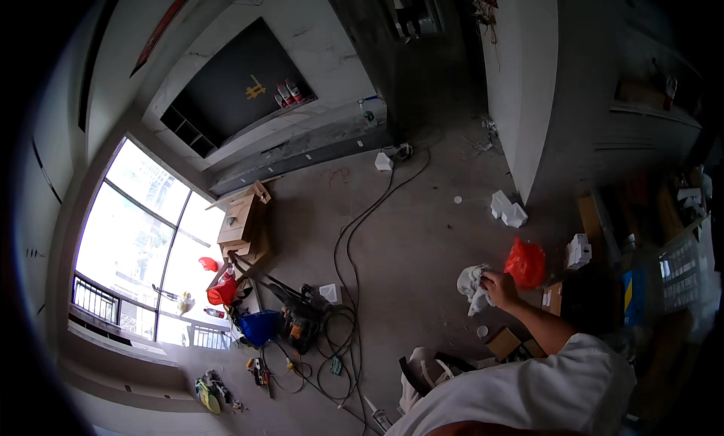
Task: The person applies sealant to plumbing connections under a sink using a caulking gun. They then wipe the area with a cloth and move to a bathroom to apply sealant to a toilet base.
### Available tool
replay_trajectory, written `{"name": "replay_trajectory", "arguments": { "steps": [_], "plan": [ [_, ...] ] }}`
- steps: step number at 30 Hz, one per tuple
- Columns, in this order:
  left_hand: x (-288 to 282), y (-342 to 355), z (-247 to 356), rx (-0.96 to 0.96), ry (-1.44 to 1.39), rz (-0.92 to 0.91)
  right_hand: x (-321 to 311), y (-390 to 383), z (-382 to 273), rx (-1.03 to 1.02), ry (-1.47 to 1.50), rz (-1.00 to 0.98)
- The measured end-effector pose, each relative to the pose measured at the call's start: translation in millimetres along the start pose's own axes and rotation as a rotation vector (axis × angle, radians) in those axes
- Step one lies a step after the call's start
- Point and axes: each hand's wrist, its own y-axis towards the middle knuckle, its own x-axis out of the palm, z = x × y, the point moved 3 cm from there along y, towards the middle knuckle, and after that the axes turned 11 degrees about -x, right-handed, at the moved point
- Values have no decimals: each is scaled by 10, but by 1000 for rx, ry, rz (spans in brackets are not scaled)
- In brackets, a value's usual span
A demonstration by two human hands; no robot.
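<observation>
My right hand (499, 290) is closed round a crumpled whitish cloth (474, 289), which hangs out past the fingers over the grey floor. Just beyond the hand lies a bright red plastic bag (526, 264). Below the forearm stands an open cardboard box (504, 344), with a small round white item (483, 331) on the floor by it. My left hand is out of view.
Black cables (348, 247) snake across the floor to a dark machine (302, 327) beside a blue bucket (259, 327). White foam pieces (509, 210) lie ahead. Stacked boxes (578, 251) line the right. A cardboard carton (241, 221) stands by the window. Far back, a person (406, 10) stands.
</observation>
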Motion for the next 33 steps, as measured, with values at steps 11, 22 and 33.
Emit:
{"name": "replay_trajectory", "arguments": {
  "steps": [11, 22, 33],
  "plan": [
    [2453, 1844, 4390, 177, 256, -264, 711, 2447, 2531, 541, -330, 106],
    [5503, 2479, 8805, 442, 566, -435, -685, 3573, 3593, 985, -360, 876],
    [8143, 2354, 11144, 316, 522, -492, -589, 8465, 6190, 1101, -285, 514]
  ]
}}
